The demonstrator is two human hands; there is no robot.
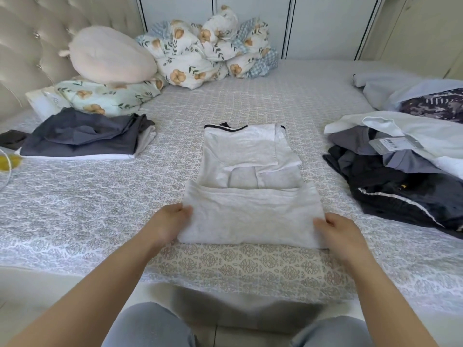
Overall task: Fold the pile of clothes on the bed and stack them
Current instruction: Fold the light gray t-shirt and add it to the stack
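Note:
A light grey T-shirt (pixel 246 156) with a black collar trim lies in the middle of the bed, its sleeves folded inward. Its bottom part is doubled up toward the collar. My left hand (pixel 169 222) pinches the left side of that near fold. My right hand (pixel 338 231) grips the right side of it. To the left sits a stack of folded dark grey clothes (pixel 85 137). On the right lies an unfolded pile of clothes (pixel 400 171) in black, grey and white, one with a tag.
The bed (pixel 100 209) has a grey patterned cover. A round pink cushion (pixel 110 55), floral pillows and a bunched floral duvet (pixel 210 46) lie at the head. White cabinets stand behind. More laundry sits at the far right. My knees are at the bed's near edge.

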